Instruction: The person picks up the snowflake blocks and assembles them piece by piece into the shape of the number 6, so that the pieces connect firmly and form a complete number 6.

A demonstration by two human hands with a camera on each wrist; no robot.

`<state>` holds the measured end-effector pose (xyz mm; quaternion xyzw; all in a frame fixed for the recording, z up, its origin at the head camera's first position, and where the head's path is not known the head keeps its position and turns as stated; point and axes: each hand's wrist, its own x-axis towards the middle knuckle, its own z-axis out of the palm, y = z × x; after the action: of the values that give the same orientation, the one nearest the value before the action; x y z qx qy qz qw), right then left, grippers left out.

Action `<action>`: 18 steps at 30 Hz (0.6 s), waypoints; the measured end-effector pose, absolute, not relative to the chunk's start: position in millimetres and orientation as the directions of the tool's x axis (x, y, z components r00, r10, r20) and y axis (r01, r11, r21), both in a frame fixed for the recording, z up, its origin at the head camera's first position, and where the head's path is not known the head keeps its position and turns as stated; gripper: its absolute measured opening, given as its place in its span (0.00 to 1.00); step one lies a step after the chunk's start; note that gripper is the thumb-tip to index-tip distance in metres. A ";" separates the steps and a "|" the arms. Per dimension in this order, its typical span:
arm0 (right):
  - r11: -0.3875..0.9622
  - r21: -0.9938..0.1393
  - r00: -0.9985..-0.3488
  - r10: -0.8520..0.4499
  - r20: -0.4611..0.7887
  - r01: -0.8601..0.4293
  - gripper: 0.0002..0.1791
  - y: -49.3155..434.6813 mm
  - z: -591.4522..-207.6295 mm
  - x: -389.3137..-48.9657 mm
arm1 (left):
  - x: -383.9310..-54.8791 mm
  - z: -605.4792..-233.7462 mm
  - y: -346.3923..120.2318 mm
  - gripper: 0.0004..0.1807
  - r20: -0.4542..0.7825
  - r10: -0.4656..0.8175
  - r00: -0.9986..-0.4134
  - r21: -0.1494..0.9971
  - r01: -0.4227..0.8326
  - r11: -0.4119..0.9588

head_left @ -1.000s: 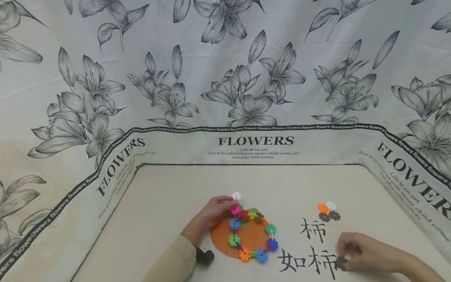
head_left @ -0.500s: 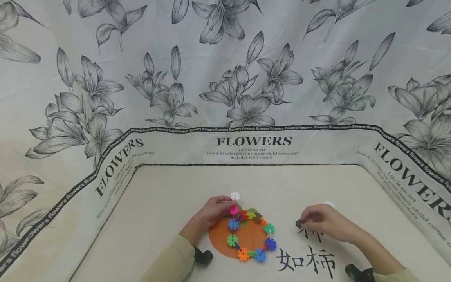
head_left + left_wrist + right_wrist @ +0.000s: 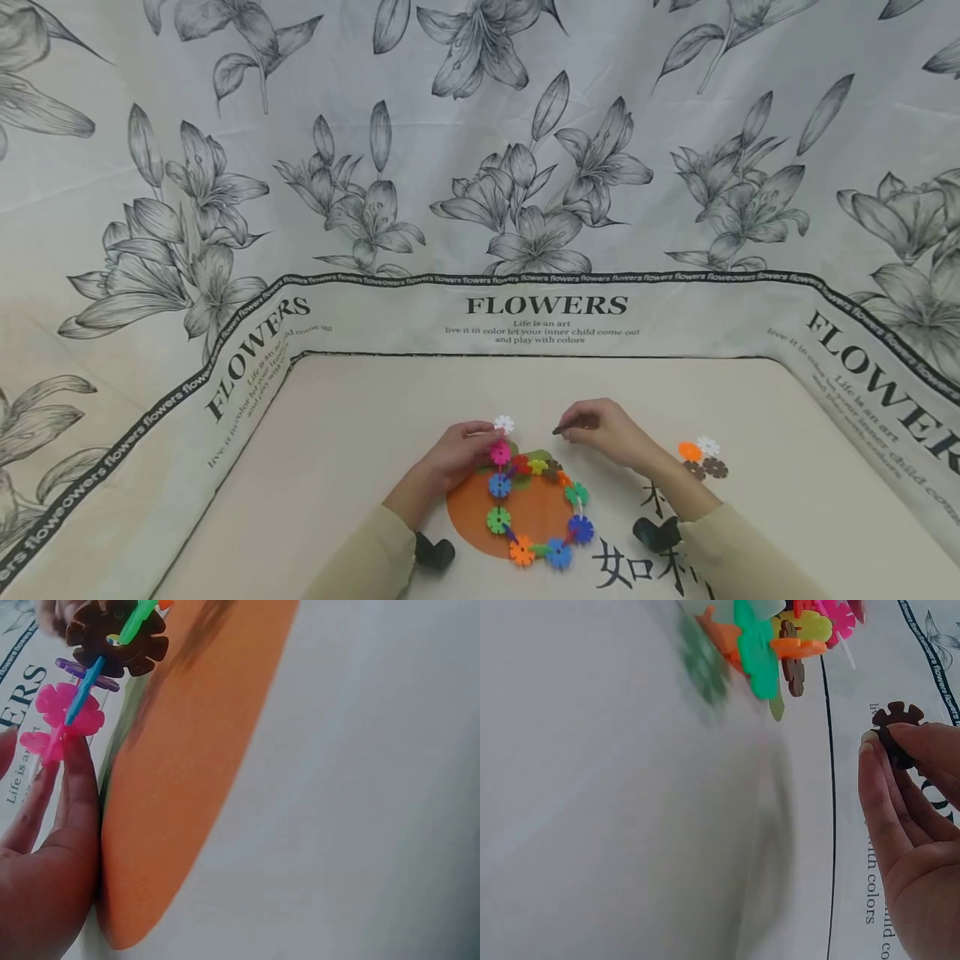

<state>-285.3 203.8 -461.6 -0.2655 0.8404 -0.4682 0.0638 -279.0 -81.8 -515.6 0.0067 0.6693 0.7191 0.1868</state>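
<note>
My left hand pinches the upper left of a ring of linked plastic snowflake discs, at the pink disc. A white disc sticks up above its fingertips. Round the ring run blue, green, orange, yellow and red discs; the left wrist view shows its brown disc close up. Between thumb and fingers, my right hand pinches a single brown snowflake disc. It is held edge-on in the head view, just right of the ring's top and apart from it.
Under the ring lies a printed orange persimmon on the pale table cover. Loose orange, white and brown discs sit at the right, beyond printed black characters. A curtain with lily prints stands behind.
My right hand has picked the brown disc up from the lower right and carried it left and away, over the printed characters, to near the ring's top. My left hand stays in place.
</note>
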 end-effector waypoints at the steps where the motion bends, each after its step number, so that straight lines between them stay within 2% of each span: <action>1: 0.404 -0.835 -0.852 -0.506 0.136 -0.374 0.05 199.2 -462.5 -288.2 | -279.3 -515.5 -81.4 0.20 -0.241 0.275 -0.931 0.966 -0.259 -0.030; 8: 0.370 -0.875 -0.857 -0.508 0.089 -0.311 0.08 171.9 -464.4 -306.3 | -282.0 -515.4 -80.2 0.17 -0.241 0.251 -0.937 0.966 -0.256 -0.026; 18: 0.367 -0.875 -0.829 -0.555 0.066 -0.315 0.09 156.7 -464.9 -326.9 | -286.7 -509.8 -79.1 0.16 -0.276 0.253 -0.927 0.956 -0.291 -0.024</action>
<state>-326.9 156.7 -464.9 -0.2661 0.8177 -0.4959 0.1210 -286.7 -79.1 -509.8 -0.0142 0.6723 0.7153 0.1901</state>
